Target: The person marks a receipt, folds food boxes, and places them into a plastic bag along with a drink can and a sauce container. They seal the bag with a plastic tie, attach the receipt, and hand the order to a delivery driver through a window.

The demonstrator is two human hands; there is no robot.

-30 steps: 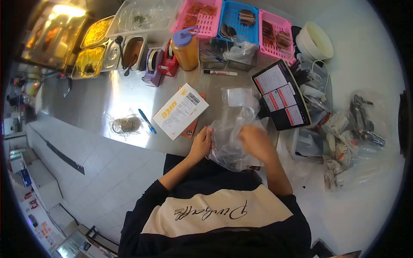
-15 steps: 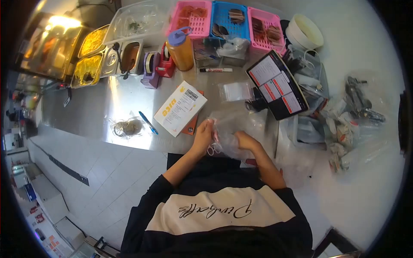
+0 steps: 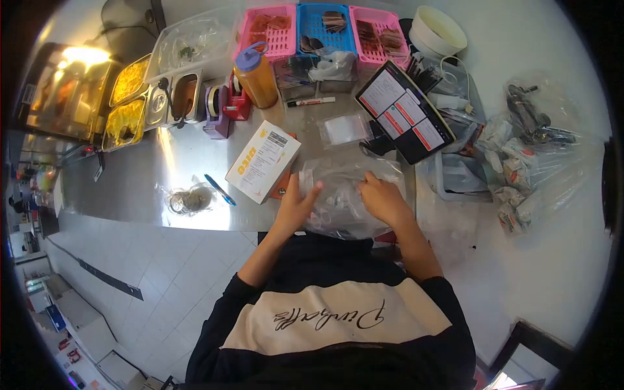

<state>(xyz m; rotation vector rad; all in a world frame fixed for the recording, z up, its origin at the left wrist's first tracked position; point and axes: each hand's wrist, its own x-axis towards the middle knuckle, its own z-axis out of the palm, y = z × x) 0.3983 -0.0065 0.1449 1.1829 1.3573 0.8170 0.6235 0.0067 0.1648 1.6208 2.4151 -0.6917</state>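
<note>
A clear plastic bag (image 3: 341, 218) is spread at the front edge of the steel counter (image 3: 130, 188). On its left side rests my left hand (image 3: 299, 203), thumb apart from the fingers. My right hand (image 3: 383, 197) is closed on the bag's right part, its fingers curled. Small whitish items show blurred through the plastic between the hands. Just left of the bag, a white and yellow box (image 3: 263, 162) lies partly over an orange item (image 3: 284, 185).
A tablet (image 3: 406, 114) stands behind my right hand. At the back are an orange bottle (image 3: 257, 78), tape dispensers and baskets (image 3: 325, 32). A blue pen (image 3: 220, 189) and a small bag (image 3: 188, 200) lie left; a large clear bag (image 3: 539, 149) is right.
The bag is now spread wider and flatter between my hands. My left hand has let go of the pinkish, scissor-like item and opened. The whole view has shifted slightly.
</note>
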